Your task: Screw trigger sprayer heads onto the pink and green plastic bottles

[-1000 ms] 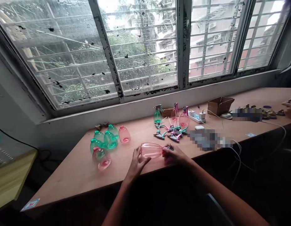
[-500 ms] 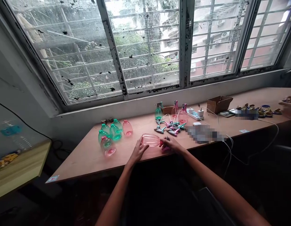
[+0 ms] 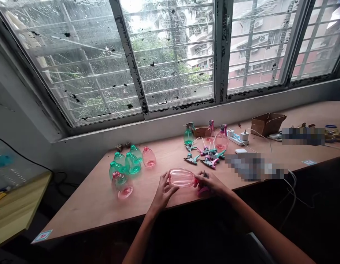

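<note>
A clear pink plastic bottle (image 3: pixel 181 177) lies on its side just above the wooden bench (image 3: pixel 98 198). My left hand (image 3: pixel 163 191) cups the bottle's base end with its fingers curled round it. My right hand (image 3: pixel 211 182) is closed over the neck end, gripping a pink spray head (image 3: pixel 203 189) fitted at the bottle's mouth. Most of the spray head is hidden under my fingers.
Several empty green and pink bottles (image 3: pixel 125 165) stand to the left. Loose spray heads (image 3: pixel 205 157) and three assembled spray bottles (image 3: pixel 205 134) lie behind my hands. A power strip (image 3: pixel 237 138), cables, a cardboard box (image 3: pixel 268 123) and small items sit to the right. The window (image 3: pixel 170 55) runs behind.
The view has swung about while my hands stay on the pink bottle. My right hand has turned a little at the neck.
</note>
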